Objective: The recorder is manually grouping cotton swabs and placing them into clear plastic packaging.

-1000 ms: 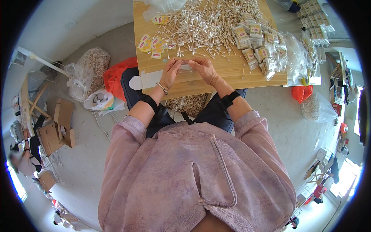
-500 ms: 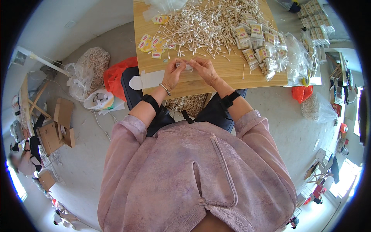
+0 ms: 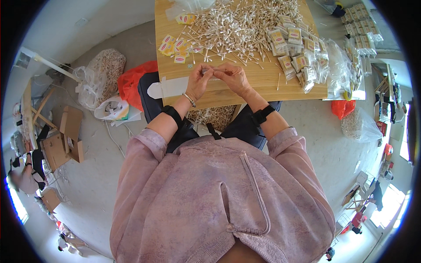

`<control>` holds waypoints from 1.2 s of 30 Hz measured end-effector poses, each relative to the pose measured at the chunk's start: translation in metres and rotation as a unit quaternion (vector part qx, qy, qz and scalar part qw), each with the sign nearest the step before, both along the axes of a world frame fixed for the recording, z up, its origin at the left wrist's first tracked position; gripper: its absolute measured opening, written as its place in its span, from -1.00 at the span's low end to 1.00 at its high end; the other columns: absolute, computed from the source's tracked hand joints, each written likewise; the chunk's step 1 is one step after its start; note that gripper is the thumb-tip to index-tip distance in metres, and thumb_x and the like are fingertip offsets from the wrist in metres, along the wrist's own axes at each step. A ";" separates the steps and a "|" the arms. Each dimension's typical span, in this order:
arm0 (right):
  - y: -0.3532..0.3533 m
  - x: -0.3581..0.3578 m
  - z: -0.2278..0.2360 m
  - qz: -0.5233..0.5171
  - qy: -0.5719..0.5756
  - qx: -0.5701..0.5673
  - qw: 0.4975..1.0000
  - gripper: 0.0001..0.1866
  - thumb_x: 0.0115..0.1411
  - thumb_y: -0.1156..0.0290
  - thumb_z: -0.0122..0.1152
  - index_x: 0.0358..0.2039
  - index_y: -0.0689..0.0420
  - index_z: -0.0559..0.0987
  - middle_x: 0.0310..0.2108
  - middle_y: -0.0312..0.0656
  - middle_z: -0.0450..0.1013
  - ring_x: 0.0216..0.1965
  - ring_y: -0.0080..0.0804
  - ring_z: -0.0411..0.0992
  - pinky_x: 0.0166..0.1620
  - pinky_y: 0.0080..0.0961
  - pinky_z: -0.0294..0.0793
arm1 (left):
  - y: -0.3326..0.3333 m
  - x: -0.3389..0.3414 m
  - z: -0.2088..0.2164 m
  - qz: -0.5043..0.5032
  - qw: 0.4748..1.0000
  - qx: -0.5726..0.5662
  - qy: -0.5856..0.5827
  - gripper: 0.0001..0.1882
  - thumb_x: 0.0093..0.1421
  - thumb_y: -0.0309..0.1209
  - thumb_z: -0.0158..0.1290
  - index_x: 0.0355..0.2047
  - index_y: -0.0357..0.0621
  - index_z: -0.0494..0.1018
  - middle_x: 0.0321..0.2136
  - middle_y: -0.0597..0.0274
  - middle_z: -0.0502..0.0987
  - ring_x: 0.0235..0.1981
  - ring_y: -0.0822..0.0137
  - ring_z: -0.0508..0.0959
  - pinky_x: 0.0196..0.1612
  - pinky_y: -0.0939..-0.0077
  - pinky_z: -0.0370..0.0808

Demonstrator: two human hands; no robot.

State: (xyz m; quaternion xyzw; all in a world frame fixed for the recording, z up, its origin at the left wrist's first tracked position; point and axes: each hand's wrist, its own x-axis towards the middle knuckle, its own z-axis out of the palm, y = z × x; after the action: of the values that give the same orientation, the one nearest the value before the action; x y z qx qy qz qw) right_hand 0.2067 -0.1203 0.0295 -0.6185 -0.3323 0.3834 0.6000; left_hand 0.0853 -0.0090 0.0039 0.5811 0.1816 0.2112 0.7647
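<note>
Close to the table's near edge, my left hand point(image 3: 198, 83) and my right hand point(image 3: 234, 79) meet with fingers pinched together. Between them is a small clear plastic bag point(image 3: 214, 78), mostly hidden by the fingers, so its contents cannot be made out. Just beyond lies a big loose heap of cotton swabs point(image 3: 237, 28). Several small yellow-and-white cards point(image 3: 180, 45) lie to the left of the heap. On its right are piled filled clear packets of swabs point(image 3: 302, 61). One single swab point(image 3: 278, 81) rests apart, to the right of my right hand.
The wooden table point(image 3: 258, 90) has clear plastic bags point(image 3: 337, 65) at its right edge. A white strip point(image 3: 173, 87) lies at the near left. On the floor are a red bag point(image 3: 131, 83), a sack of swabs point(image 3: 107, 72) and cardboard boxes point(image 3: 70, 131). Other people sit farther off.
My fingers have closed in over the small bag, and my right hand has shifted slightly, so less of the bag shows. The whole view has moved a little; the table things lie as before.
</note>
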 end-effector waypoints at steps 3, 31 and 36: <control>-0.002 0.000 -0.012 -0.015 0.025 0.025 0.999 -0.88 0.12 0.46 0.23 -0.38 0.25 0.59 -0.41 -0.30 0.52 -0.33 -0.67 0.41 -0.24 -0.67 0.43 | -0.002 0.000 0.001 0.009 1.000 -0.004 -0.008 -0.85 0.25 -0.39 0.00 -0.27 -0.20 0.35 -0.23 0.24 0.48 -0.19 0.48 0.44 -0.07 0.56 0.39; -0.001 -0.002 -0.012 -0.007 -0.006 -0.023 1.000 -0.85 0.14 0.43 0.21 -0.35 0.26 0.55 -0.43 -0.31 0.49 -0.36 -0.66 0.37 -0.25 -0.66 0.40 | 0.008 -0.007 -0.009 -0.026 0.994 -0.105 0.019 -0.84 0.25 -0.35 0.00 -0.34 -0.21 0.42 -0.27 0.26 0.52 -0.25 0.55 0.42 -0.10 0.63 0.36; -0.001 -0.003 -0.016 -0.013 0.023 0.019 0.999 -0.85 0.13 0.43 0.20 -0.35 0.26 0.55 -0.45 -0.33 0.48 -0.38 -0.68 0.35 -0.27 -0.68 0.38 | 0.012 -0.005 -0.010 -0.050 0.994 -0.095 0.007 -0.83 0.29 -0.37 -0.06 -0.25 -0.25 0.41 -0.20 0.23 0.50 -0.16 0.51 0.43 -0.05 0.63 0.33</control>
State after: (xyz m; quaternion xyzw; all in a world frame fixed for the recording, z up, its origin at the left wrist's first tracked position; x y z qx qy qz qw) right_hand 0.2039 -0.1213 0.0139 -0.6018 -0.3177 0.3835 0.6243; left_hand 0.0802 0.0030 -0.0065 0.5160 0.1769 0.1505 0.8245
